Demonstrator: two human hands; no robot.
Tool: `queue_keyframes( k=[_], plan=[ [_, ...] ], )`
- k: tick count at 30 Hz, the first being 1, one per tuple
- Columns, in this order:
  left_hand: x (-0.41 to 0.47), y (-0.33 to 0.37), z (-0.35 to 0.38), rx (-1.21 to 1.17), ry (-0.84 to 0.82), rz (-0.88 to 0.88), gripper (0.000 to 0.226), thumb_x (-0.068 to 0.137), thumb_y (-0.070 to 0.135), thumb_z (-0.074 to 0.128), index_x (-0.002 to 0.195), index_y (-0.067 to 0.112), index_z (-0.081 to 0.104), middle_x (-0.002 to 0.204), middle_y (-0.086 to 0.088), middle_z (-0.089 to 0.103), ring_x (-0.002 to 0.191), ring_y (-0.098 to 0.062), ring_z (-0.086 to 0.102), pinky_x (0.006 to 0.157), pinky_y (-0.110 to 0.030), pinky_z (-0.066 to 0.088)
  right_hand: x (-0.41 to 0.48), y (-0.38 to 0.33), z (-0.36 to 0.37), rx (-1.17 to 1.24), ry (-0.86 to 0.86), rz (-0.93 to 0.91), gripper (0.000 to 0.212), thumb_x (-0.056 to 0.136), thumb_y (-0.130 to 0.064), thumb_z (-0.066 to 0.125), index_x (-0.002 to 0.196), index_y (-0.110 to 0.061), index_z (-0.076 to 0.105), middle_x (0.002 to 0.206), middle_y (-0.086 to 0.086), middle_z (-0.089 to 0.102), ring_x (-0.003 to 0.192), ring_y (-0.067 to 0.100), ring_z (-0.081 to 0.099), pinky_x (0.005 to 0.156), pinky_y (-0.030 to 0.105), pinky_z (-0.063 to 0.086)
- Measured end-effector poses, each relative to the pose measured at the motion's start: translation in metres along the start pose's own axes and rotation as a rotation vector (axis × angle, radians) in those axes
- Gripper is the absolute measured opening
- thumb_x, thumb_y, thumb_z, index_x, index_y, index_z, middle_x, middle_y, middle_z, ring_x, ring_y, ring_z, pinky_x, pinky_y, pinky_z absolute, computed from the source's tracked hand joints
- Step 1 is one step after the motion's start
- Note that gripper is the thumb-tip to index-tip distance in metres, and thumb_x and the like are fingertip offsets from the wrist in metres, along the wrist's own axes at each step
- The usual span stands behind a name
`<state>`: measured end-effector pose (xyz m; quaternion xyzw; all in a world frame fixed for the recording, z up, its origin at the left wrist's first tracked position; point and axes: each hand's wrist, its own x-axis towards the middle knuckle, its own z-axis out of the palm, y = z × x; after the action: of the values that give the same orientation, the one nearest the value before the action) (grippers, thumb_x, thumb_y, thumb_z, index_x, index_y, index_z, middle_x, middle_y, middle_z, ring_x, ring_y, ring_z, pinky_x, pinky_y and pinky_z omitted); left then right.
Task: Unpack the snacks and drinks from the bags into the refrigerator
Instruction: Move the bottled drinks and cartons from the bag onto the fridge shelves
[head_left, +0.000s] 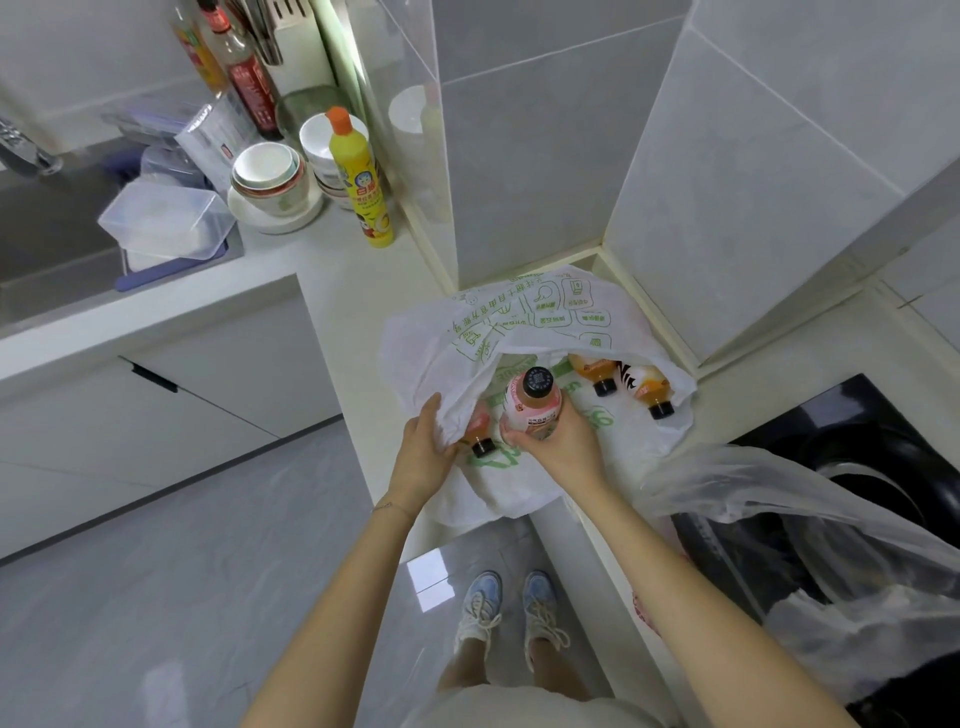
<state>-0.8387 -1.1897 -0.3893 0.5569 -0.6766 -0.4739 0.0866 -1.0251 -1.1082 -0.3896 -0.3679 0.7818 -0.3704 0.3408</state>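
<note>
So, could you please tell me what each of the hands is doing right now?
Left hand: grips the white shopping bag by its edge.
Right hand: holds the pink drink bottle.

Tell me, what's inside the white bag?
A pink bottle held by the right hand and three orange bottles lying down. The bag covers whatever is deeper.

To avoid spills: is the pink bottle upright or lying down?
Upright: the right hand grips the pink bottle with its black cap pointing up, unlike the orange bottles lying flat in the white bag.
</note>
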Motion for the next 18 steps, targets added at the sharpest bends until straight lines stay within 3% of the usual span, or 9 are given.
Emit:
queue_keyframes(
  k=[6,13,16,18],
  plan=[
    [-0.001,0.000,0.003,0.016,-0.016,0.017,0.072,0.094,0.015,0.061,0.153,0.018,0.020,0.144,-0.015,0.035,0.132,-0.028,0.039,0.094,-0.020,0.027,0.006,0.005,-0.020,0.016,0.118,0.024,0.084,0.061,-0.031,0.089,0.134,-0.019,0.049,0.128,-0.004,0.062,0.118,0.012,0.058,0.098,0.033,0.049],
    [-0.005,-0.002,0.002,0.060,0.015,0.040,0.075,0.092,0.023,0.064,0.153,0.019,0.021,0.145,-0.014,0.035,0.133,-0.029,0.039,0.099,-0.027,0.033,0.000,0.015,-0.009,0.078,0.138,0.085,0.098,0.056,-0.054,0.083,0.138,-0.024,0.040,0.134,-0.007,0.056,0.121,0.009,0.054,0.098,0.034,0.048],
    [-0.007,-0.004,0.001,0.124,0.059,0.055,0.078,0.090,0.028,0.066,0.153,0.022,0.020,0.147,-0.014,0.032,0.134,-0.033,0.036,0.102,-0.037,0.036,-0.013,0.021,0.003,0.005,0.135,0.207,0.080,0.057,-0.066,0.078,0.118,-0.021,0.051,0.115,0.000,0.060,0.105,0.018,0.061,0.085,0.039,0.054],
    [-0.009,-0.005,0.001,0.216,0.096,0.066,0.083,0.089,0.035,0.066,0.154,0.025,0.016,0.152,-0.016,0.025,0.138,-0.035,0.028,0.106,-0.044,0.033,-0.024,0.020,0.010,-0.074,0.092,0.275,0.062,0.071,-0.057,0.075,0.110,-0.013,0.056,0.109,0.004,0.061,0.102,0.023,0.061,0.081,0.035,0.050]
  ],
)
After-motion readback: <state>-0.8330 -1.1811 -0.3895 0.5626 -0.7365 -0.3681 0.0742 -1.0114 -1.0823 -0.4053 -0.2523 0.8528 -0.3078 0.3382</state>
